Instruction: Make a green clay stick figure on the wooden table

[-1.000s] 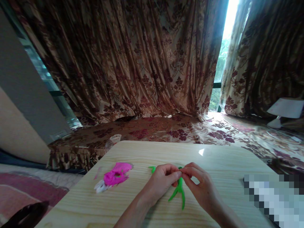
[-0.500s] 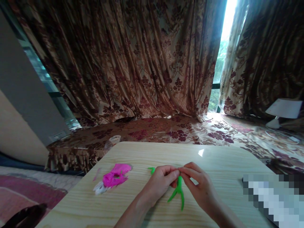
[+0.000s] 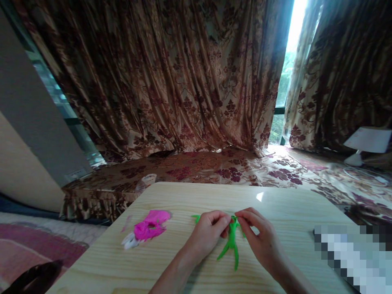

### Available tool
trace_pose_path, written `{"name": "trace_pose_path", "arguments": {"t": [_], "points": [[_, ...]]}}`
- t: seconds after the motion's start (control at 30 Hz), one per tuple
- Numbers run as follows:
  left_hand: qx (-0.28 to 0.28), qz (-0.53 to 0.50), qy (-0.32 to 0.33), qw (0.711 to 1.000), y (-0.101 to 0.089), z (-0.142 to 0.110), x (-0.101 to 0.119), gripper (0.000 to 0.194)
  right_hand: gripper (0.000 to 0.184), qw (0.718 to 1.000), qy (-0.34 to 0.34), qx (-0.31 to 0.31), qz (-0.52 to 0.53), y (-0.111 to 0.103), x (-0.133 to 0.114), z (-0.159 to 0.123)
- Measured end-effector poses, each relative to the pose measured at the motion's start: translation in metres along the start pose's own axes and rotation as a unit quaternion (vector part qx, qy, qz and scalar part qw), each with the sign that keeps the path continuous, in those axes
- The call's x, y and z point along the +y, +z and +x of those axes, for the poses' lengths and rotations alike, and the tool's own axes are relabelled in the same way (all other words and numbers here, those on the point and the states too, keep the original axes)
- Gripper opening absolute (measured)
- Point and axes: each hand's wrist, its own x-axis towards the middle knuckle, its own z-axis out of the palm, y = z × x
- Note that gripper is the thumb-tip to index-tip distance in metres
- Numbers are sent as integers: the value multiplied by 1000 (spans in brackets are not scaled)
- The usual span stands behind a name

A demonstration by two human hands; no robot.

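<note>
A bright green figure, apparently of soft clay, lies on the table with two leg-like strands spread toward me. My left hand is closed, thumb against bent fingers, at the upper left of the figure. From the other side my right hand pinches with thumb and fingertips at the figure's top end. Fingers partly cover that end, so its exact shape is hidden. Left of my left hand, a small green piece shows on the tabletop; whether it joins the figure I cannot tell.
Crumpled pink material with a white lump lies on the left of the wooden table. A blurred-out object is at the right edge. Beyond are a clear plastic container, curtains and a white lamp.
My right fingertips have moved slightly up and away from my left hand, opening a small gap. More of the green figure's upper part now shows between the hands.
</note>
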Motion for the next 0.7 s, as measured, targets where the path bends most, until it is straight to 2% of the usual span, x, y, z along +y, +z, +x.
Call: {"name": "trace_pose_path", "arguments": {"t": [0.43,0.7], "points": [[13,41,41,998,-1,-1,6,37,18,998,38,-41,38,3,-8,-1],[1,-22,5,1000,-1,0,5,44,13,999,45,-28,6,1,-7,2]]}}
